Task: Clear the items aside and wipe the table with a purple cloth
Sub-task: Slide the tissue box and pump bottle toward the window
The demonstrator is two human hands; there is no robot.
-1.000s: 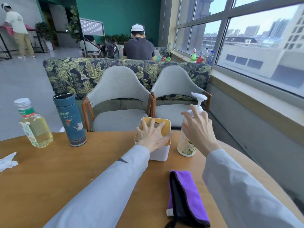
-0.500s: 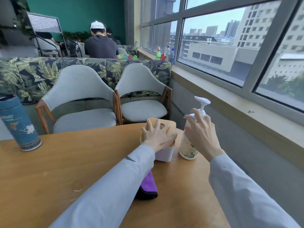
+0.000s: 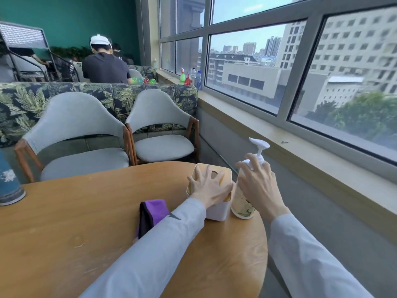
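Observation:
A white tissue box (image 3: 217,211) with a tan lid stands near the right edge of the round wooden table (image 3: 75,211). My left hand (image 3: 209,186) lies spread over its lid, gripping it. Right beside it stands a clear pump bottle (image 3: 243,203) with a white pump head. My right hand (image 3: 257,186) wraps around that bottle. The folded purple cloth (image 3: 152,214) with dark trim lies on the table just left of my left sleeve, which partly hides it.
A blue patterned canister (image 3: 8,186) stands at the table's left edge. Two grey chairs (image 3: 86,151) face the far side, with a leaf-print sofa behind. A window ledge (image 3: 300,151) runs along the right. A person sits beyond the sofa.
The tissue box and pump bottle have slid right toward the table's edge under my hands. The view swung right, so the oil bottle and tissue left the frame.

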